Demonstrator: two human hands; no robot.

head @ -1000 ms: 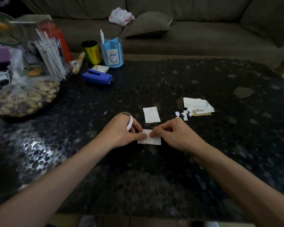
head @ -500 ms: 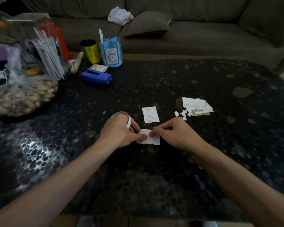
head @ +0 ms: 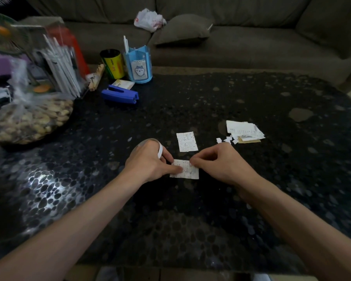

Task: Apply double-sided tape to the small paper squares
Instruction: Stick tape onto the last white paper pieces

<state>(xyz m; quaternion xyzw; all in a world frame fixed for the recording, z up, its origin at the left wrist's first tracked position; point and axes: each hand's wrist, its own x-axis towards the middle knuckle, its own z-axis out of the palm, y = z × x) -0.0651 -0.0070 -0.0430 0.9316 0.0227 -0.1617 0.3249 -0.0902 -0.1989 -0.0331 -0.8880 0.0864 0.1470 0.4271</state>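
Two bare forearms reach in from the near edge over a dark pebble-patterned table [head: 272,102]. A small paper square [head: 188,173] with handwriting lies flat at the centre, between the hands. The left hand [head: 149,162] has its fingers curled, with a white tape roll [head: 160,151] looped over one finger. Its thumb lies flat on the square's left part, probably to keep it from sliding. The right hand [head: 218,161] is curled, its fingertips pinched together at the square's far right corner, probably laying tape down. The strip itself is too small to see.

A second paper [head: 186,141] waits just beyond, and a pile of paper scraps [head: 244,129] sits to the right.

At far left, a blue pen holder [head: 139,66] holds white pens. The yellow can [head: 112,63] beside it has its contents hidden. A clear bag [head: 28,121] is full of what look like nuts.
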